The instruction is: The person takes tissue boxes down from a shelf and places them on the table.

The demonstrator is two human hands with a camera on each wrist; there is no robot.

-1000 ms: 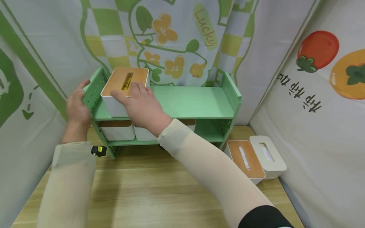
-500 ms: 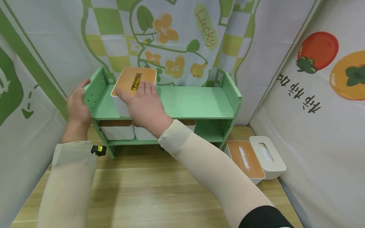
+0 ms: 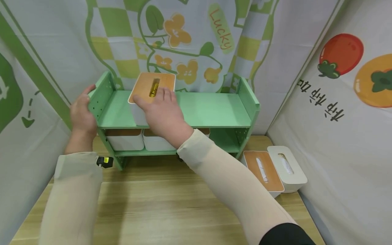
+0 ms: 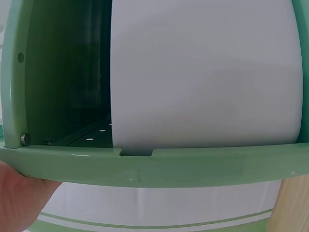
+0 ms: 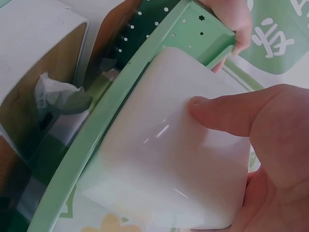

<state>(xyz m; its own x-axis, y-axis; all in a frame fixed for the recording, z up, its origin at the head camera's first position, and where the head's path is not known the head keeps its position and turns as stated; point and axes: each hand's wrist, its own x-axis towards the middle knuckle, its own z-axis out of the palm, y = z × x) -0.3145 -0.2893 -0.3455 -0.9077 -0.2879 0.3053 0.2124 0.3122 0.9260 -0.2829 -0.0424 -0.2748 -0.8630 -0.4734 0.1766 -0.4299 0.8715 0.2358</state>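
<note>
On the green shelf's point(image 3: 217, 109) upper board stands a white tissue box point(image 3: 141, 86) with a wooden lid; something yellow shows in its slot. My right hand point(image 3: 165, 114) grips this box near its front right corner, fingers over the lid. The right wrist view shows the thumb lying on the white wall of the box point(image 5: 154, 145). At the shelf's left end, my left hand point(image 3: 82, 114) holds the side panel point(image 3: 102, 93), its fingers point(image 5: 236, 24) bent over the panel's edge. The left wrist view looks into the lower tier, at a white box wall point(image 4: 203, 72).
Several white boxes with wooden lids, one of them a left-hand box point(image 3: 125, 142), fill much of the lower tier. Right of the shelf, a wooden-lidded tissue box point(image 3: 251, 160) and an all-white tissue box point(image 3: 297, 166) stand on the wooden table point(image 3: 159, 211). Printed curtains surround it.
The tissue box on the upper board has slid to the right, away from the left side panel, with my right hand on it. My left hand has stayed on the panel.
</note>
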